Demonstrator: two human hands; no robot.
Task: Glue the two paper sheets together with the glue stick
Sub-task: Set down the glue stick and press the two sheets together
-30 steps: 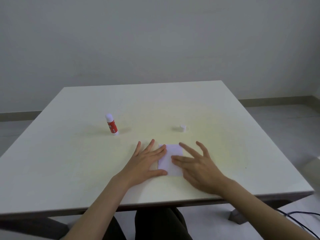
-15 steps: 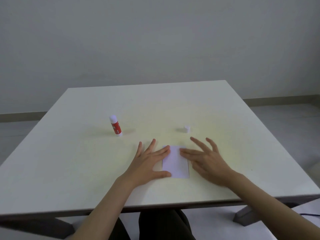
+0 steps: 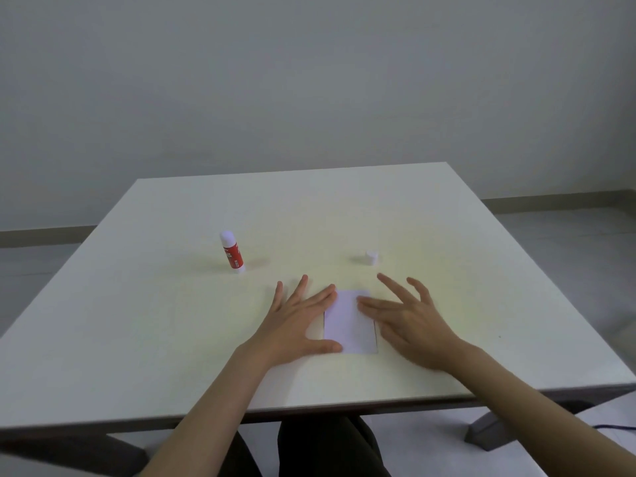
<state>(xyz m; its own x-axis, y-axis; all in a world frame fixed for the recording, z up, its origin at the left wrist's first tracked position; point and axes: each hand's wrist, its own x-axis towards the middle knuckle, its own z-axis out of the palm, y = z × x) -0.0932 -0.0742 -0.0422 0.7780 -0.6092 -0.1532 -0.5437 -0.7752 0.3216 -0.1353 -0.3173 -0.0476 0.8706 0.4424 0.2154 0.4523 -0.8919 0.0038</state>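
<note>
Pressing step: the paper sheets (image 3: 350, 321) lie stacked — apparently aligned — between flat, splayed left hand (image 3: 296, 318) and right hand (image 3: 411, 316), neither gripping. Glue stick (image 3: 232, 250) stands beyond-left, uncapped. Next — firm smoothing.

**Lighting / image quality**

Soft, diffuse, dim-ish light, overall grey-green cast. No hard glare anywhere. Wall (image 3: 309, 80) evenly lit, darker toward the frame corners. Counter (image 3: 447, 253) reads off-white with a faint yellowish patch in the middle, greyer toward the near left corner. Shadows weak: short soft smudges to the left and right of the glue stick (image 3: 232, 250), one to the left of the cap (image 3: 371, 257), thin dark line along the paper (image 3: 349, 321) edges. Right hand (image 3: 409, 315) fingers slightly smeared; left hand (image 3: 296, 315) sharper. Wide-angle stretch visible: counter edges splay outward, forearms balloon at the bottom corners. General softness, compression-level detail.
</note>
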